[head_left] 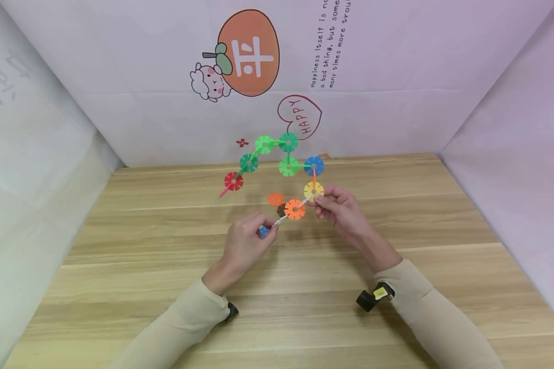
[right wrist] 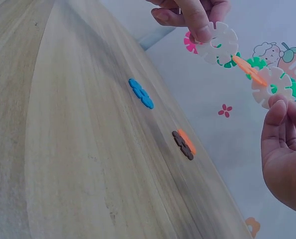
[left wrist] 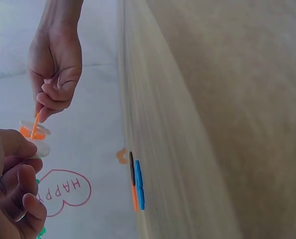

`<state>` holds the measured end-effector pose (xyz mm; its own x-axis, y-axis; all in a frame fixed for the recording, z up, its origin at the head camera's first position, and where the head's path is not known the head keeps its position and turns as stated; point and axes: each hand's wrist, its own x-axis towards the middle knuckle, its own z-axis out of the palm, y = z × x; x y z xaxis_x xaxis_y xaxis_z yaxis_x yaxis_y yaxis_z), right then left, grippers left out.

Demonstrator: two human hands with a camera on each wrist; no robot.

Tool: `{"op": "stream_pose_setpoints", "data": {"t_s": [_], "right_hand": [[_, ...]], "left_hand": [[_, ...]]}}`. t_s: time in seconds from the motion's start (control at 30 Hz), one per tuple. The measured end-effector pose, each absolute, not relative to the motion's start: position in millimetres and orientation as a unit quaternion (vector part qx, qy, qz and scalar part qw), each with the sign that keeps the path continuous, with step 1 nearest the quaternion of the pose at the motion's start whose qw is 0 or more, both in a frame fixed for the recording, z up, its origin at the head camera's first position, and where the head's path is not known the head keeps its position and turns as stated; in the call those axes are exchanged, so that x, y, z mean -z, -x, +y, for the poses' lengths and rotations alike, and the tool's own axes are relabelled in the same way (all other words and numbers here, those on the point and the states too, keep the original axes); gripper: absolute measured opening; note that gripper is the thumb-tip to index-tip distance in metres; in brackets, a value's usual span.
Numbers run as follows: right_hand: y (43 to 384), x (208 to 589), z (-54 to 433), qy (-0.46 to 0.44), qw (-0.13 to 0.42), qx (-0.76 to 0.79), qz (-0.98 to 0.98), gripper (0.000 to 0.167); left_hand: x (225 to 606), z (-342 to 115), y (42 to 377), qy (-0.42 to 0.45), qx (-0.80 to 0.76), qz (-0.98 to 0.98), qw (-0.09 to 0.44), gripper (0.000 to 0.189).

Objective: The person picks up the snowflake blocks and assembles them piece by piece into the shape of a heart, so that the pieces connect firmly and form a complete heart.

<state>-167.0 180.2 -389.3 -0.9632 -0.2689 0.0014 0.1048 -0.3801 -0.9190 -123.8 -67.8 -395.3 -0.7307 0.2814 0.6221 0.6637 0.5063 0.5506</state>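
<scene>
My left hand pinches a white notched disc at one end of a bent chain of interlocking plastic discs. An orange disc joins it to a second white disc, which my right hand pinches close by the yellow disc. From there the chain runs on, raised off the table, through a blue disc, several green discs and a red disc to a pink one. In the right wrist view, the orange disc shows edge-on between the white ones.
Loose discs lie flat on the wooden table: an orange one, a brown one partly covered by the chain in the head view, and a blue one. A printed white backdrop stands behind the table.
</scene>
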Motion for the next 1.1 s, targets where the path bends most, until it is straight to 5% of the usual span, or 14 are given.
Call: {"op": "stream_pose_setpoints", "data": {"t_s": [1.1], "right_hand": [[164,378,174,0.072,0.124,0.817,0.558,0.01]], "left_hand": [[397,-52,122,0.325,0.414,-0.813,0.25,0.018]]}}
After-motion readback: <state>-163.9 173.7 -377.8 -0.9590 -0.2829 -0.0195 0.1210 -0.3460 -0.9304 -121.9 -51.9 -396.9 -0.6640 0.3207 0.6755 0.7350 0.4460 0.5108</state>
